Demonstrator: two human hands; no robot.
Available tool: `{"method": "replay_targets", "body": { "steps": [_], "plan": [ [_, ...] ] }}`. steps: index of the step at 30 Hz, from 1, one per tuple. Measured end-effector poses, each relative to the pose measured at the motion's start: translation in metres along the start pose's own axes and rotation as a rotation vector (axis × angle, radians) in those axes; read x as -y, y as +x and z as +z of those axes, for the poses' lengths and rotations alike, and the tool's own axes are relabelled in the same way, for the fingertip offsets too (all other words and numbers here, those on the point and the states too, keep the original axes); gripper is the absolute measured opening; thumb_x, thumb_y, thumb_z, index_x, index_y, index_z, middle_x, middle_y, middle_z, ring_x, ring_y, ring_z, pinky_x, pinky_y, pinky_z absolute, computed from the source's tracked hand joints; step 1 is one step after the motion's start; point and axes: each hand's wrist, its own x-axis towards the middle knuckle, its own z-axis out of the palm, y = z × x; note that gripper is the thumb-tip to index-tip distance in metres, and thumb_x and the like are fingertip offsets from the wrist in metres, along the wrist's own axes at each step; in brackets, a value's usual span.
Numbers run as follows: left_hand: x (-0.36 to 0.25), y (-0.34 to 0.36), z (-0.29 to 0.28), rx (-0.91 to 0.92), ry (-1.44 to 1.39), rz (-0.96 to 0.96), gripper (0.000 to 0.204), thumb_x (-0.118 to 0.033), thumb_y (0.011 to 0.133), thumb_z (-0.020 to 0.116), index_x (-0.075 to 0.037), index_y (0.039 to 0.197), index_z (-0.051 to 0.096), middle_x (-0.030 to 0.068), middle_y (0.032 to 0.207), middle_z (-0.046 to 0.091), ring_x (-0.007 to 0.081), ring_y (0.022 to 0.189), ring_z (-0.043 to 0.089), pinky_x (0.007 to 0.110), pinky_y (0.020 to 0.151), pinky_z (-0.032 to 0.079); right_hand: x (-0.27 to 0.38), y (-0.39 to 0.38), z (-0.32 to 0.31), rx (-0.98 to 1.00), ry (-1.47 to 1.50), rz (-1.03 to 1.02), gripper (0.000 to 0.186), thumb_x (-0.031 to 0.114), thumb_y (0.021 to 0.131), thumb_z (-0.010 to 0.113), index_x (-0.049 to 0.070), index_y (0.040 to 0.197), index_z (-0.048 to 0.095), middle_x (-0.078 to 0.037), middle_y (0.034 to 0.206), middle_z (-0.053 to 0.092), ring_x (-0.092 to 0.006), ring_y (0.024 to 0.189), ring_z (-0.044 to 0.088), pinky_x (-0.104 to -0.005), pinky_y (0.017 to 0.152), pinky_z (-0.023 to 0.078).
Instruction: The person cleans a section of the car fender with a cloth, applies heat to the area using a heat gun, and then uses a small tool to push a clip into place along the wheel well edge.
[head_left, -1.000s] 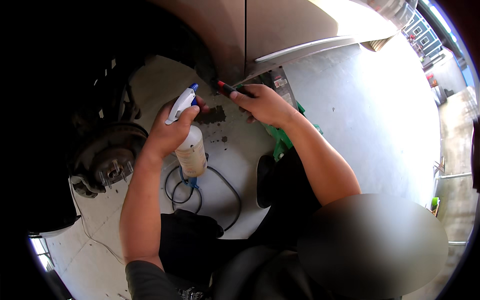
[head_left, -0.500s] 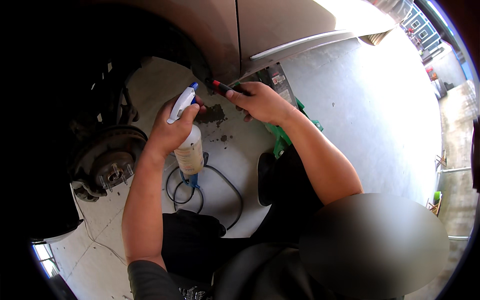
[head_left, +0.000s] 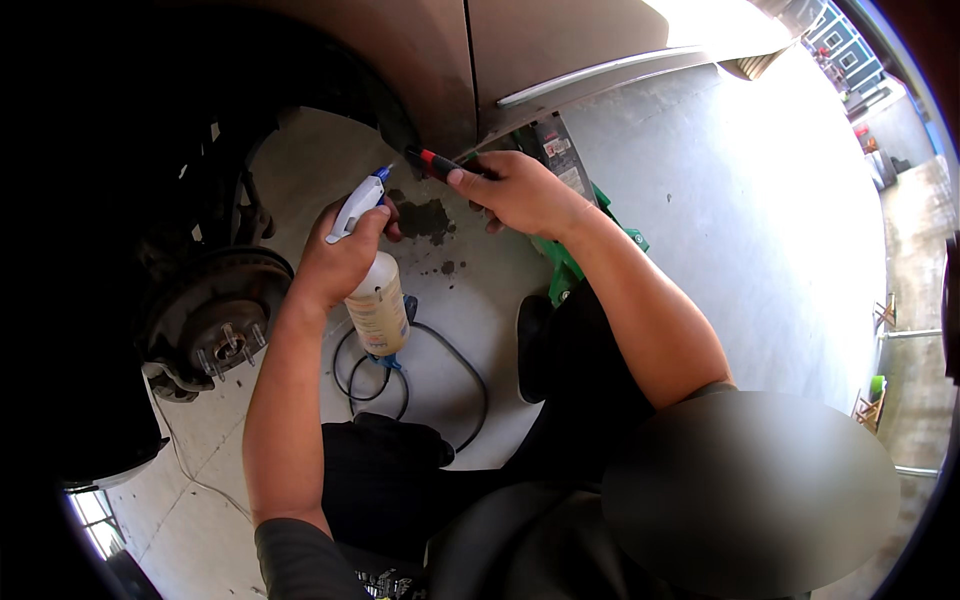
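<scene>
Two curled hands, I see: left hand [head_left: 340,268] round a spray bottle [head_left: 378,310], right hand [head_left: 530,197] round a red-black tool [head_left: 434,162] — slanting toward frame upper left. Nozzle [head_left: 381,173] sits near its tip [head_left: 413,154].

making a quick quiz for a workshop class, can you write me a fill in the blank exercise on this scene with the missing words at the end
1. The left hand grips a spray bottle whose trigger head is blue and ____.
2. The right hand grips a hand tool coloured black and ____.
3. In the picture, the brake disc is to the ____ of the spray bottle.
4. The cord looped on the floor is ____ in colour.

Missing words: white; red; left; black
</scene>
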Motion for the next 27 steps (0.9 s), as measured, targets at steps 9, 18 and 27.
{"method": "replay_targets", "body": {
  "steps": [9, 18, 27],
  "plan": [
    [-0.005, -0.004, 0.003, -0.043, 0.010, 0.049, 0.024, -0.024, 0.100, 0.059, -0.004, 0.108, 0.069, 0.0035, 0.094, 0.072, 0.0113, 0.088, 0.062, 0.029, 0.084, 0.049, -0.001, 0.001, 0.000, -0.001, 0.000, 0.000, 0.057, 0.048, 0.101, 0.066, -0.006, 0.119, 0.069, -0.011, 0.085, 0.066, -0.0194, 0.074, 0.069, -0.0344, 0.069, 0.061],
    [0.014, 0.006, 0.001, -0.004, -0.025, -0.023, 0.024, -0.023, 0.100, 0.056, -0.005, 0.108, 0.069, 0.0046, 0.102, 0.074, 0.0117, 0.095, 0.062, 0.030, 0.087, 0.049, 0.000, 0.002, -0.001, 0.002, -0.010, 0.006, 0.056, 0.047, 0.101, 0.066, -0.006, 0.120, 0.069, -0.011, 0.088, 0.067, -0.0192, 0.075, 0.068, -0.0338, 0.068, 0.061],
    [0.010, 0.002, 0.001, 0.000, 0.045, -0.121, 0.025, -0.024, 0.100, 0.056, -0.005, 0.112, 0.068, 0.0043, 0.105, 0.074, 0.0134, 0.098, 0.062, 0.030, 0.091, 0.048, 0.001, 0.000, 0.001, 0.019, -0.005, 0.032, 0.057, 0.047, 0.102, 0.066, -0.008, 0.120, 0.069, -0.008, 0.091, 0.066, -0.0142, 0.077, 0.064, -0.0316, 0.067, 0.059]
  ]
}}
